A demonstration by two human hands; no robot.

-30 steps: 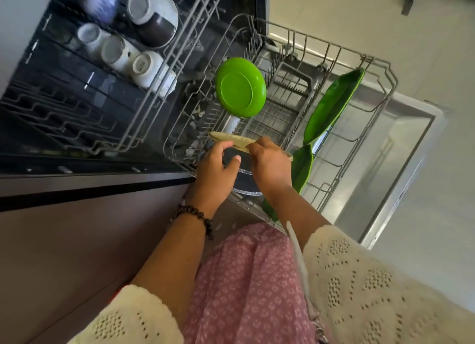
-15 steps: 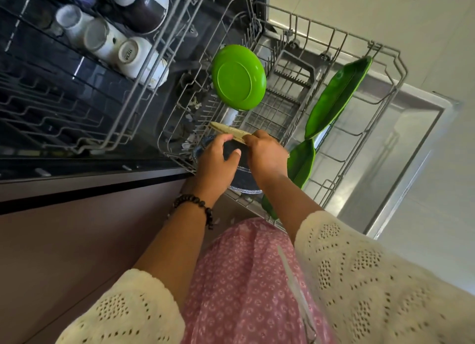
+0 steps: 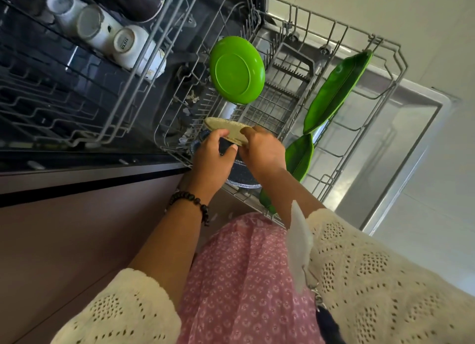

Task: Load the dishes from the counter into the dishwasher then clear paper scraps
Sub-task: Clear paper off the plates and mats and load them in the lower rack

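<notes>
Plate (image 3: 226, 131) lower between both hands now.

Head-worn view (wide-angle), looking steeply down; close over dishwasher rack (image 3: 385, 68)

The dark pan (image 3: 241, 178) is mostly hidden under both hands. The speckled plate (image 3: 226, 130) has its near edge covered by fingers. Toward eleven o'clock, the dark bowl (image 3: 140, 2) is cut off by the frame's top edge. Small bits (image 3: 191, 97) on the rack floor are too small to identify.
</notes>
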